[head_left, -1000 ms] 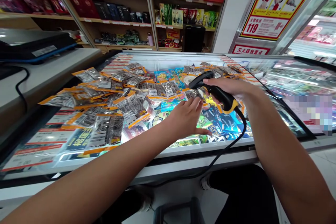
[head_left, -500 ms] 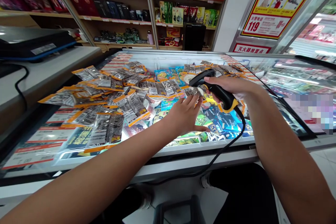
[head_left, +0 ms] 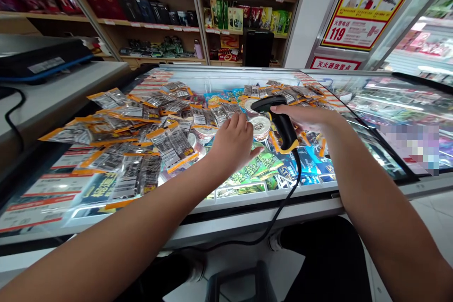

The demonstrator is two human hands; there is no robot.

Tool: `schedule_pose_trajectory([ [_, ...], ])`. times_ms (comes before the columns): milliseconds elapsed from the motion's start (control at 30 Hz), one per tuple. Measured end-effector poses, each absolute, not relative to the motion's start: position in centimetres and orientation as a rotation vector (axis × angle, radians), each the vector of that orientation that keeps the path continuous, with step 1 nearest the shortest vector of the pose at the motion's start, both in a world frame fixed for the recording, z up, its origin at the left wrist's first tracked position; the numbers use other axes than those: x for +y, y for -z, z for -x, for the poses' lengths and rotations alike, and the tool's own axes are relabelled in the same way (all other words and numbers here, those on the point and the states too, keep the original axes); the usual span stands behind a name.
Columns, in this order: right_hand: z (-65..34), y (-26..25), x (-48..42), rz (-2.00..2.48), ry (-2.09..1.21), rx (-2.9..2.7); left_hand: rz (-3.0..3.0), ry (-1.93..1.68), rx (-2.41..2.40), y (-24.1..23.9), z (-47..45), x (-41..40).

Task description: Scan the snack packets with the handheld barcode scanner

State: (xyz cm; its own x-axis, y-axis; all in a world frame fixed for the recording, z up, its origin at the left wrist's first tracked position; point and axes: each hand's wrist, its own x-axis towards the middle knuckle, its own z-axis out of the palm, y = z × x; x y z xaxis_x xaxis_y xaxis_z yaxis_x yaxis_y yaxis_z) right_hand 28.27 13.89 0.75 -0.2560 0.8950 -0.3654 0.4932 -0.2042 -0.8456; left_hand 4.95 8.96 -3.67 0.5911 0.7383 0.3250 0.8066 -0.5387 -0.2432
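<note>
My right hand (head_left: 311, 118) is wrapped around a black and yellow barcode scanner (head_left: 283, 125), its head pointing left and its cord hanging down. Partly hidden under the scanner and my right fingers lies an orange-edged packet (head_left: 274, 141). My left hand (head_left: 233, 144) hovers over the freezer's glass top (head_left: 219, 73), its fingers slightly bent and its thumb held out, with nothing seen in it. Just beyond its fingertips are clear, orange-edged snack packets (head_left: 219, 112). A big loose pile of the same packets (head_left: 141, 111) spreads to the left, and a smaller group (head_left: 300, 92) lies at the far right.
Under the glass are round tubs (head_left: 260, 126) and green bags (head_left: 253, 167). A weighing scale (head_left: 42, 56) stands on the counter at left. Stocked shelves (head_left: 148, 23) line the back. The scanner cord (head_left: 272, 226) runs below the freezer's front edge, near a stool (head_left: 244, 283).
My left hand has drawn back to the left, off the packet under the scanner. The scanner has tilted more upright and shifted slightly left; an orange-edged packet now shows beneath my right hand.
</note>
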Motion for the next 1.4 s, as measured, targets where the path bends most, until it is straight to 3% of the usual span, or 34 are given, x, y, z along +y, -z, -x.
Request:
schedule_pose_trajectory([
  [167,-27.1,-1.3,14.2,1.394,-1.589,-1.483,2.711,0.335,-1.006,3.7,-6.5,7.4],
  [500,-26.5,-2.7,13.7,1.257,-1.174,-1.387,2.718,0.385,-0.747,4.8,-6.8,10.1],
  [700,-27.4,-3.1,14.0,1.13,-1.131,-1.295,2.755,0.551,-0.753,4.1,-5.6,10.9],
  [1100,-27.2,-3.0,13.8,1.135,-1.218,-1.317,2.743,0.347,-0.527,3.9,-5.9,11.1],
  [1200,-27.3,-3.2,13.8,1.056,-1.268,-1.279,2.726,0.465,-0.613,2.5,-5.5,10.7],
  [1400,-27.1,-3.5,13.0,0.951,-1.423,-1.272,2.73,0.902,-1.231,0.8,-2.3,12.9],
])
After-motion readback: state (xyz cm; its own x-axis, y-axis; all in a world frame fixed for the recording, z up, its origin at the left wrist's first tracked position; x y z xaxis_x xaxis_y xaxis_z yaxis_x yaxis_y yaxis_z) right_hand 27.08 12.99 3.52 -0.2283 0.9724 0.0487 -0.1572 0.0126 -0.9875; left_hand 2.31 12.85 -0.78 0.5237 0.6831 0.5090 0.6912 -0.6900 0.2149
